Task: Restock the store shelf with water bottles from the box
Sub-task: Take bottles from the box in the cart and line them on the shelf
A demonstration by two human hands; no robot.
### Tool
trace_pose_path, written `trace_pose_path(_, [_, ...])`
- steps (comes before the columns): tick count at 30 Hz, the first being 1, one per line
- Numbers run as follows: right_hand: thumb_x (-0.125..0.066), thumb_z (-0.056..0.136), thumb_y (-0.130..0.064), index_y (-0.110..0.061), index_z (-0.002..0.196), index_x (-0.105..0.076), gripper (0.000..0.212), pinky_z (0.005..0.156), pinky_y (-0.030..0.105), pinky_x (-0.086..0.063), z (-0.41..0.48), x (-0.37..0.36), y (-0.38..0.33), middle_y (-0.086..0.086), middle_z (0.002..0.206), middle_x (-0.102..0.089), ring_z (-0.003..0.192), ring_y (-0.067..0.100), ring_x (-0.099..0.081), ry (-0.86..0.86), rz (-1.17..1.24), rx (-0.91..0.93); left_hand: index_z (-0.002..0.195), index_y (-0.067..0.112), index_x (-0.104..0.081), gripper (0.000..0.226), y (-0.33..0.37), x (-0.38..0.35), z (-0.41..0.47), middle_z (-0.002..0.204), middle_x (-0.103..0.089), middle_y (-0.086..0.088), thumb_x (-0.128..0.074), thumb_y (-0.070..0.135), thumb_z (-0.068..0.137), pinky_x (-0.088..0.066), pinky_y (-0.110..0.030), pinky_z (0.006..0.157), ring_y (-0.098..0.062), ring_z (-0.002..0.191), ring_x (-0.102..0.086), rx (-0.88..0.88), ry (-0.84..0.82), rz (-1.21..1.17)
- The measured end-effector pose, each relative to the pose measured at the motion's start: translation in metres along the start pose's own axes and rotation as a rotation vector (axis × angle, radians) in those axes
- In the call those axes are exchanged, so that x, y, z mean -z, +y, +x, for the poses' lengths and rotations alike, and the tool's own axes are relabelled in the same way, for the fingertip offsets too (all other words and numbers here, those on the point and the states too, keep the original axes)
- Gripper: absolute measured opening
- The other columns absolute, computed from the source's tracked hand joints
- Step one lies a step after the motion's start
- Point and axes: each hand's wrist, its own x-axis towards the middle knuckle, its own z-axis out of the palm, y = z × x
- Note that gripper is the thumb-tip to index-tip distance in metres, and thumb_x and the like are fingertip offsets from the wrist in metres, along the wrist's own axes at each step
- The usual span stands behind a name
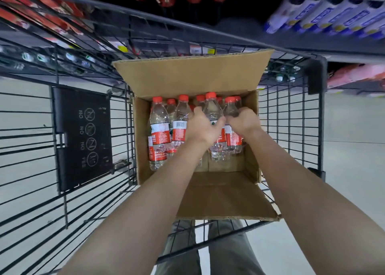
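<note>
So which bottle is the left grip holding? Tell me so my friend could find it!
Find the cardboard box in the black wire cart. Among its red-capped bottles, it is the bottle in the left grip; its cap pokes up highest.

One box (187,79), one cart (316,74). Red-capped bottles (159,129): about eight caps, some overlap, count unsure. Two grips: left grip (205,126), right grip (242,121), one bottle in each. Three bottles left of left grip.

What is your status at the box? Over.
Left hand grips one bottle, right hand grips the neighbour bottle. Both bottles inside the box. Flaps open, nothing blocks the way up.
</note>
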Motion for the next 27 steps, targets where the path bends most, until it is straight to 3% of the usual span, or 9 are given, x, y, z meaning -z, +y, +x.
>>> trace_pose_path(4, [-0.077, 0.083, -0.024, -0.004, 0.096, -0.070, 0.024, 0.075, 0.035, -0.051, 0.007, 0.007, -0.005, 0.008, 0.094, -0.069, 0.088, 0.026, -0.064, -0.187, 0.032, -0.009, 0.145, 0.002, -0.043, 0.084, -0.003, -0.009, 0.011, 0.138, -0.053, -0.022, -0.069, 0.061, 0.091, -0.050, -0.035, 0.072, -0.034, 0.106, -0.067, 0.079, -0.046, 0.038])
trace_pose_path(7, [-0.078, 0.077, -0.013, -0.016, 0.091, -0.071, 0.016, 0.093, 0.040, -0.056, 0.006, 0.010, -0.001, 0.005, 0.100, -0.073, 0.101, 0.026, -0.068, -0.227, 0.156, 0.010, 0.148, 0.004, -0.042, 0.084, -0.008, -0.010, 0.011, 0.132, -0.060, -0.010, -0.076, 0.053, 0.089, -0.052, -0.032, 0.081, -0.027, 0.114, -0.065, 0.086, -0.027, -0.075])
trace_pose_path(9, [-0.081, 0.073, -0.014, -0.018, 0.109, -0.070, 0.038, 0.099, 0.037, -0.053, 0.003, 0.008, 0.005, 0.002, 0.117, -0.072, 0.111, 0.024, -0.066, -0.257, 0.229, -0.002, 0.151, 0.009, -0.039, 0.083, -0.012, -0.007, 0.006, 0.140, -0.057, -0.005, -0.079, 0.046, 0.088, -0.046, -0.026, 0.094, -0.024, 0.126, -0.057, 0.101, -0.017, -0.171])
trace_pose_path(12, [-0.086, 0.052, -0.027, -0.008, 0.143, -0.053, 0.099, 0.095, 0.032, -0.054, -0.002, 0.004, 0.011, 0.003, 0.140, -0.060, 0.128, 0.027, -0.060, -0.274, 0.320, -0.015, 0.151, 0.015, -0.039, 0.080, -0.021, -0.003, -0.005, 0.131, -0.060, 0.003, -0.079, 0.046, 0.089, -0.048, -0.009, 0.079, -0.018, 0.114, -0.061, 0.090, 0.013, -0.231])
trace_pose_path(14, [-0.088, 0.043, -0.031, -0.006, 0.145, -0.052, 0.111, 0.087, 0.033, -0.059, -0.003, 0.001, 0.017, 0.006, 0.141, -0.060, 0.122, 0.030, -0.065, -0.260, 0.424, -0.005, 0.144, 0.022, -0.046, 0.075, -0.029, -0.001, -0.011, 0.118, -0.069, 0.007, -0.081, 0.050, 0.084, -0.056, -0.022, 0.080, -0.015, 0.102, -0.068, 0.069, 0.040, -0.299])
trace_pose_path(16, [-0.091, 0.043, -0.037, -0.008, 0.147, -0.049, 0.115, 0.097, 0.044, -0.057, -0.009, 0.001, 0.018, 0.010, 0.144, -0.058, 0.123, 0.030, -0.064, -0.238, 0.451, 0.040, 0.133, 0.028, -0.050, 0.066, -0.037, 0.001, -0.015, 0.111, -0.074, 0.008, -0.085, 0.049, 0.080, -0.059, -0.034, 0.090, -0.012, 0.098, -0.072, 0.042, 0.050, -0.383])
trace_pose_path(19, [-0.091, 0.065, -0.027, -0.013, 0.143, -0.051, 0.088, 0.103, 0.041, -0.052, -0.028, 0.004, 0.014, 0.005, 0.137, -0.062, 0.121, 0.024, -0.063, -0.216, 0.374, 0.122, 0.134, 0.028, -0.053, 0.065, -0.038, 0.011, -0.023, 0.109, -0.074, 0.012, -0.089, 0.039, 0.081, -0.057, -0.030, 0.093, -0.005, 0.097, -0.071, -0.011, 0.091, -0.445])
trace_pose_path(22, [-0.087, 0.077, -0.016, -0.023, 0.120, -0.057, 0.053, 0.097, 0.040, -0.055, -0.040, 0.007, 0.013, -0.005, 0.114, -0.069, 0.105, 0.016, -0.068, -0.205, 0.370, 0.201, 0.127, 0.031, -0.056, 0.058, -0.036, 0.028, -0.031, 0.111, -0.075, 0.013, -0.091, 0.032, 0.080, -0.060, -0.038, 0.096, -0.006, 0.103, -0.073, -0.059, 0.146, -0.505])
trace_pose_path(27, [-0.082, 0.084, -0.024, -0.028, 0.122, -0.060, 0.044, 0.099, 0.050, -0.055, -0.077, 0.031, -0.018, -0.004, 0.116, -0.073, 0.107, 0.015, -0.071, -0.222, 0.497, 0.342, 0.129, 0.023, -0.057, 0.061, -0.030, 0.074, -0.065, 0.116, -0.073, 0.008, -0.091, 0.019, 0.079, -0.059, -0.036, 0.096, -0.007, 0.106, -0.071, -0.165, 0.310, -0.513])
